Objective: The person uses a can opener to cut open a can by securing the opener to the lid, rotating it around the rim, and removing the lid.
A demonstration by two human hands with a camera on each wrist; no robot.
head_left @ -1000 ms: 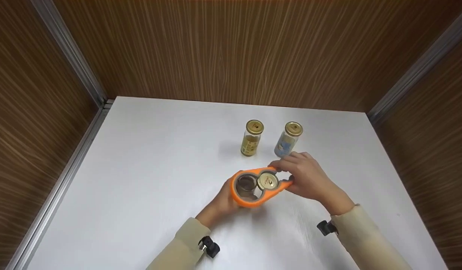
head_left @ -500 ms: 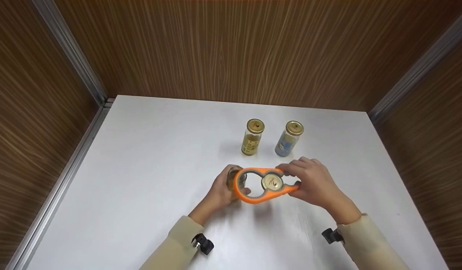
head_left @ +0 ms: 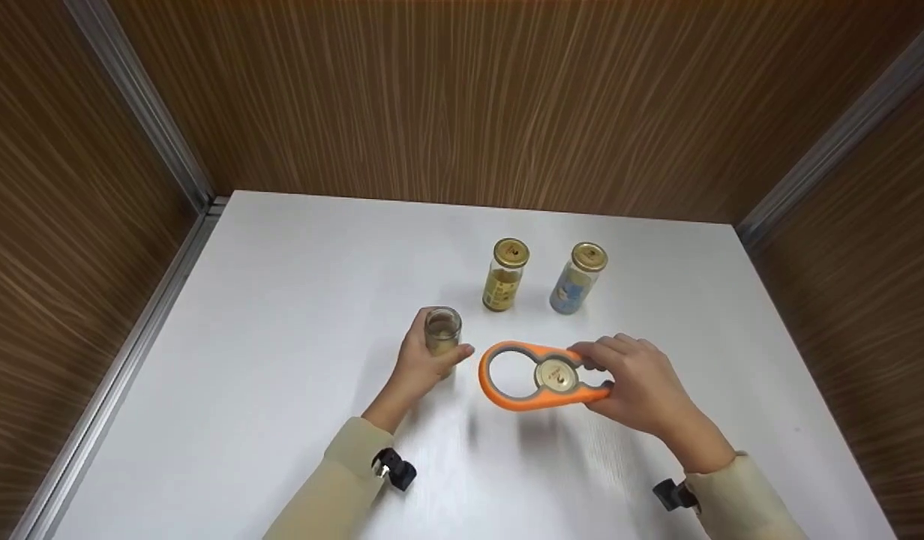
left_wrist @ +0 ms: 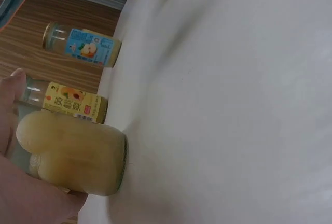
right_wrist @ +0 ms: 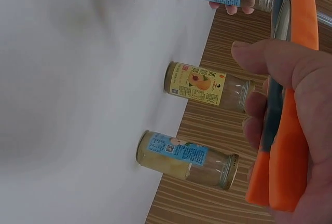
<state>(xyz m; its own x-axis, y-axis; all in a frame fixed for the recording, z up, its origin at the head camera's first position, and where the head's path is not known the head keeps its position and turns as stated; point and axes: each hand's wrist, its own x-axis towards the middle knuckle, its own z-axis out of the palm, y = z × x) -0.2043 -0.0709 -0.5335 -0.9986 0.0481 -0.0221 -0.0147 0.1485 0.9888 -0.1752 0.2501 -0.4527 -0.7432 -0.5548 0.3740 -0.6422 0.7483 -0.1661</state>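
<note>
In the head view my left hand (head_left: 417, 367) grips a lidless glass jar (head_left: 442, 334), fingers and thumb round its side. Pale chunks of fruit show through the glass of that jar (left_wrist: 85, 154) in the left wrist view, its base close to the white table. My right hand (head_left: 638, 386) holds an orange and grey jar opener (head_left: 511, 405) by its handle ends, raised above the table. A gold lid (head_left: 556, 374) sits in the opener's smaller ring, while the larger ring has nothing in it.
Farther back on the white table (head_left: 304, 300) stand two capped glass jars: a yellow-labelled jar (head_left: 501, 289) and, to its right, a blue-labelled jar (head_left: 571, 289). Wood-grain panels (head_left: 447, 105) enclose the back and both sides.
The open jar in my left hand has come out from under the opener and moved left and away from me. The opener, with the lid in it, has shifted slightly right and nearer me.
</note>
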